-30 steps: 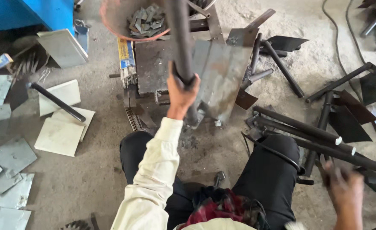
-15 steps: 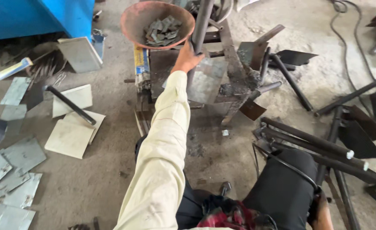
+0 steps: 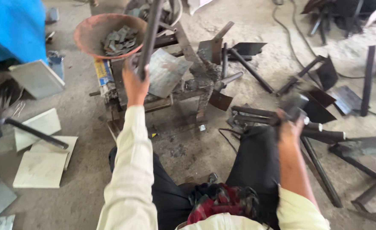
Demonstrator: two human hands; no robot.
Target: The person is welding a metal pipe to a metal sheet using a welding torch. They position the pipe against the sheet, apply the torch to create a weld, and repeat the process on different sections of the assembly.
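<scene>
Steel plates [image 3: 41,168], pale and square, lie on the floor [image 3: 81,200] well left of the fingers, a dark rod [image 3: 34,133] across them. Since a second ago the left hand [image 3: 136,85] has stayed clenched round the long lever bar [image 3: 150,34], beside the rusty bowl of scrap pieces [image 3: 111,36]. Meanwhile the right hand [image 3: 291,125] has risen from beside the knee to grasp a blurred dark metal piece [image 3: 294,104]. Welded spade-like parts [image 3: 324,74] crowd the floor past those fingers.
</scene>
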